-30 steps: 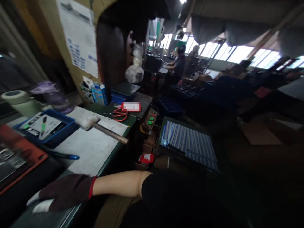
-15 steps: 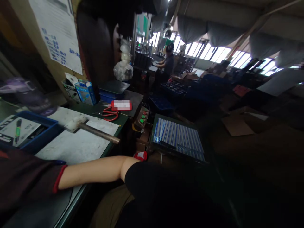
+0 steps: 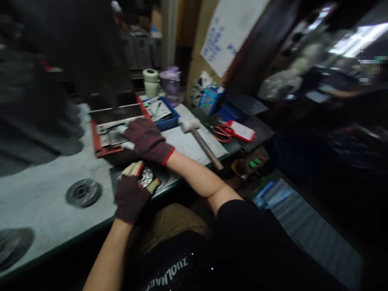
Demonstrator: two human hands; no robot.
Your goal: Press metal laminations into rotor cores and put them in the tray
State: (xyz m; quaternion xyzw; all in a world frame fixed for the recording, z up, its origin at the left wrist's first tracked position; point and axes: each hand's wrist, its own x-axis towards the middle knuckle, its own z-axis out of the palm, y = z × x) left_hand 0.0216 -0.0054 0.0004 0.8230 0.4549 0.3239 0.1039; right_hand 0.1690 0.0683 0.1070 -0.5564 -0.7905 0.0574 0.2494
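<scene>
My left hand [image 3: 133, 190], in a dark glove with pale fingertips, is curled around a small silver spoked wheel [image 3: 147, 177] at the table's front edge. My right hand [image 3: 148, 139], gloved the same way, reaches into a red tray [image 3: 98, 151] just beyond it. Its thumb and fingertips are spread at the flat metal pieces [image 3: 106, 138] inside; blur hides whether they grip one. Left of my left hand, a dark round disc [image 3: 84, 192] lies flat on the light tabletop.
Another dark disc [image 3: 13, 246] lies near the left corner. Past the tray stand a blue bin [image 3: 172, 121], a green cup [image 3: 150, 83] and a purple bottle [image 3: 172, 87]. To the right lie a mallet [image 3: 204, 145], red-handled scissors [image 3: 223, 133] and a control box [image 3: 257, 161].
The view has swung left, from the aisle and distant worker to the tabletop. Both gloved hands, the red tray and the spoked wheel are now in sight; earlier only one arm and its glove showed.
</scene>
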